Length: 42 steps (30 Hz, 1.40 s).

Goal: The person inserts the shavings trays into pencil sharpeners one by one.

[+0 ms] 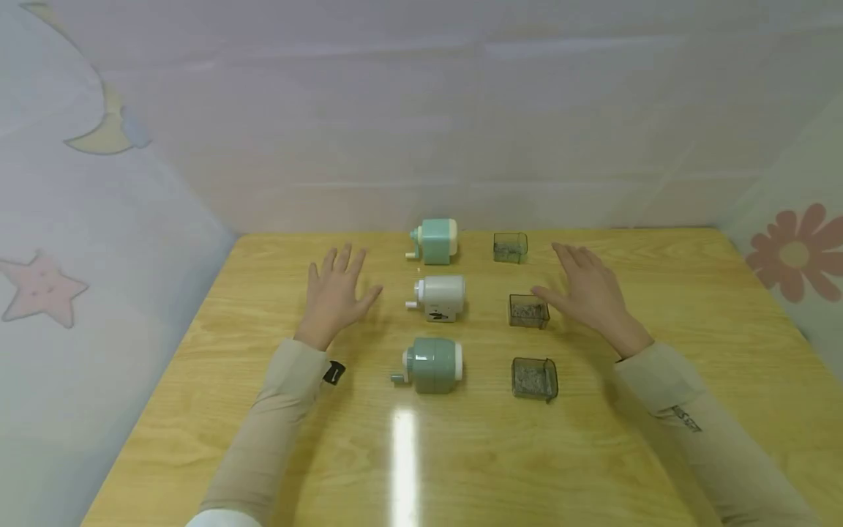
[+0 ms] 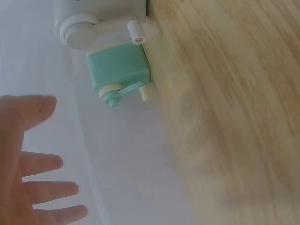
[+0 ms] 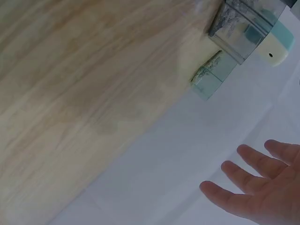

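Three hand-crank pencil sharpeners stand in a column on the wooden table: a mint one at the back, a white one in the middle, a dark green one in front. To their right lie three clear shavings drawers, the back one, the middle one and the front one, with dark shavings inside. My left hand, fingers spread, hovers left of the sharpeners and holds nothing. On the other side my right hand is extended, empty, its thumb near the middle drawer.
The wooden table meets a pale wall covering at its back edge. A printed flower is on the right side, a star and moon on the left. A black tag shows by the left cuff.
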Each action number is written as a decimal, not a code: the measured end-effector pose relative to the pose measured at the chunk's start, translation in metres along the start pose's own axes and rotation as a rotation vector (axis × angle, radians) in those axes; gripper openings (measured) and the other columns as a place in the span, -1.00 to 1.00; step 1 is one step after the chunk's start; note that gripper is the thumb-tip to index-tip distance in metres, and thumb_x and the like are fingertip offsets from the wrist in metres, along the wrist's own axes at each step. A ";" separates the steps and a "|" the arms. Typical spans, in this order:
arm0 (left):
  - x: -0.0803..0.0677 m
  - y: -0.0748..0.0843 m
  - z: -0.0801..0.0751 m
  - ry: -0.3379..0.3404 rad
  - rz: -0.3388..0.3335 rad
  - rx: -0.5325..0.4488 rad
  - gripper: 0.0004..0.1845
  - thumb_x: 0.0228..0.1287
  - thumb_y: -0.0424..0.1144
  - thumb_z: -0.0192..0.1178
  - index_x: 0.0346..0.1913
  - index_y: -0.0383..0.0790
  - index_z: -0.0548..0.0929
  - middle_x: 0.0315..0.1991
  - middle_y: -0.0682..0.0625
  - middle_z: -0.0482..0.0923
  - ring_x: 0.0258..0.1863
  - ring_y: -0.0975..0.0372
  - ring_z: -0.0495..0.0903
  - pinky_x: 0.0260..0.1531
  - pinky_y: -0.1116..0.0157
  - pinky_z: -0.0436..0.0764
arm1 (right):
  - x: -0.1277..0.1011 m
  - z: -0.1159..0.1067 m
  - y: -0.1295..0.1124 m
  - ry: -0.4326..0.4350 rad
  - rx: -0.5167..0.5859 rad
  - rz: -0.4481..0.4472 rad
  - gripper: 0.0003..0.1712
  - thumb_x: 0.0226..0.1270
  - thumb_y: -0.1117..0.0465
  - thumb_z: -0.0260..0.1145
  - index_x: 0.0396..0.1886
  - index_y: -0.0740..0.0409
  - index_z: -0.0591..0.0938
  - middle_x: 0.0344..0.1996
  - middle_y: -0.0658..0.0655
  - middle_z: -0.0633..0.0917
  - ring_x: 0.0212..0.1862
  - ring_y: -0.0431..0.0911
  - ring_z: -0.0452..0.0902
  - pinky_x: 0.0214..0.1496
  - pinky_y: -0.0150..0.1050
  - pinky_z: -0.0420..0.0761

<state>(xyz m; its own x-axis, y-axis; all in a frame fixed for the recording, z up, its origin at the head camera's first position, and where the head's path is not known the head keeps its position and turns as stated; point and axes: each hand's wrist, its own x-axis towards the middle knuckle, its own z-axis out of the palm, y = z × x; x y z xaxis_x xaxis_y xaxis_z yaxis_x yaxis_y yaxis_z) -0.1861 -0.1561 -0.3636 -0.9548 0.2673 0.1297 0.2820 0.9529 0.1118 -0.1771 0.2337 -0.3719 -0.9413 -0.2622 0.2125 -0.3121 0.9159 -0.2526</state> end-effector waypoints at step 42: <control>-0.014 0.004 -0.006 0.109 0.076 -0.010 -0.51 0.25 -0.03 0.12 0.09 -0.34 0.50 0.04 -0.26 0.49 -0.02 -0.09 0.49 -0.12 -0.02 0.52 | 0.101 0.037 0.023 -0.473 0.136 0.077 -0.06 0.06 0.09 0.40 0.29 0.46 0.14 0.05 0.51 0.41 0.05 0.34 0.35 0.08 0.21 0.35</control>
<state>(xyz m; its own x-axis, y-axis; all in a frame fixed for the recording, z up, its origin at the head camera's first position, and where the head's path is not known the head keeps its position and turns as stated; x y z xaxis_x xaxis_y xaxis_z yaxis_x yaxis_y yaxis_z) -0.1709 -0.1565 -0.3590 -0.9149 0.3213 0.2445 0.3549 0.9287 0.1077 -0.2843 0.2171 -0.3912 -0.9077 -0.3331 -0.2552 -0.2234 0.8984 -0.3781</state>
